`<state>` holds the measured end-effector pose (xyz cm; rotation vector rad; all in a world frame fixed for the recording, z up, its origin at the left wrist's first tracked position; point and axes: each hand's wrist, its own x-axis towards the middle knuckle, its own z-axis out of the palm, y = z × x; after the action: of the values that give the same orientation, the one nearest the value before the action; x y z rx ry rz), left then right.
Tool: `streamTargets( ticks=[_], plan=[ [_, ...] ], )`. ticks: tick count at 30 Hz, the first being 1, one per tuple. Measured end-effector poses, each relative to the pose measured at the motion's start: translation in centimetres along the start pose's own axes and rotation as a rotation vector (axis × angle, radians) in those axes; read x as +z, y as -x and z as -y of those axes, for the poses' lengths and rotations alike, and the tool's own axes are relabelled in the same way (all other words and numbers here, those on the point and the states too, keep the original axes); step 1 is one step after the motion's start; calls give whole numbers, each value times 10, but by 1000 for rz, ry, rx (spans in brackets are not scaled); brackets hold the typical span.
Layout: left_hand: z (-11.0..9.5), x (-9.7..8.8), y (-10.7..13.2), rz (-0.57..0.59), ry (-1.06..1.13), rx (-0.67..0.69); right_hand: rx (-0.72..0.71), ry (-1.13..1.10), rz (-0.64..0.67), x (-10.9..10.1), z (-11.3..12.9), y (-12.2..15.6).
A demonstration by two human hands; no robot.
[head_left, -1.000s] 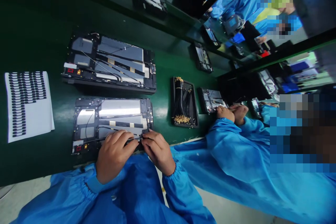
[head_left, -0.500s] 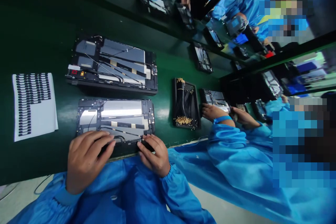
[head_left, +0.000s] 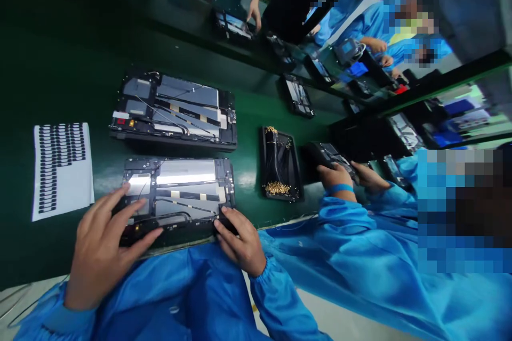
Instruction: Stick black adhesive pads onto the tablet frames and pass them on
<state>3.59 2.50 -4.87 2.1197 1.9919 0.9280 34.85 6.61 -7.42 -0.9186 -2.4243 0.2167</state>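
An opened tablet [head_left: 186, 203] lies in front of me, its silver battery panels, flat cables and thin black antenna wire exposed. My left hand [head_left: 106, 240] is over its left end, fingers spread and thumb apart, with a fingertip near the upper left panel. At the lower right corner, my right hand [head_left: 242, 240] grips the tablet's edge, thumb and forefinger close together near the end of the black wire. Any small part under those fingertips is hidden. Behind it rests a stack of opened tablets [head_left: 174, 112], a thin wire lying loose across the top one.
A sheet of black stickers [head_left: 74, 186] lies at left. To the right stands a black tray [head_left: 296, 170] holding bundled black cables with gold ends [head_left: 278, 188]. A co-worker's hands [head_left: 336, 177] hold another device beside it. More devices [head_left: 298, 96] line the bench behind.
My left hand has moved left and opened, leaving the wire and uncovering the tablet's lower left part. My right hand stays at the corner. The view has shifted slightly.
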Motion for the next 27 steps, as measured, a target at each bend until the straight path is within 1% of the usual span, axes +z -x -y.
streamTargets(
  ticks=[3,4,5,7,8,10,12,14,15,17,18,20,22,24,25,27],
  plan=[
    [19,2,7,110,-52,-17,201,-16,-35,2,-1,-6],
    [26,4,10,133,-69,-5,246,-11,-22,3,-3,-7],
    [32,6,14,141,-81,8,257,1,4,5,-5,-9],
    [41,10,21,120,-88,36,201,36,51,8,-9,-8],
    [43,11,26,98,-88,41,166,50,54,8,-10,-7],
    [44,7,34,56,-91,31,121,53,18,6,-9,-3],
    [38,-3,39,27,-102,18,101,19,-47,-3,-4,-1],
    [29,-20,34,-11,-114,8,98,-26,-105,-17,1,-8],
    [24,-29,26,-35,-116,6,103,-41,-128,-24,2,-16],
    [20,-45,-2,-72,-99,-2,109,-61,-166,-35,-2,-41],
    [21,-51,-22,-84,-79,-6,110,-68,-188,-37,-7,-57],
    [30,-58,-67,-79,-8,-11,107,-90,-244,-34,-22,-94],
    [43,-58,-111,-24,81,-45,109,-108,-296,-24,-40,-130],
    [57,-53,-145,27,172,-103,117,-115,-327,-11,-56,-158],
    [62,-49,-155,48,221,-128,122,-124,-328,-5,-62,-167],
    [69,-40,-162,51,314,-169,148,-165,-318,6,-71,-173]
  ],
)
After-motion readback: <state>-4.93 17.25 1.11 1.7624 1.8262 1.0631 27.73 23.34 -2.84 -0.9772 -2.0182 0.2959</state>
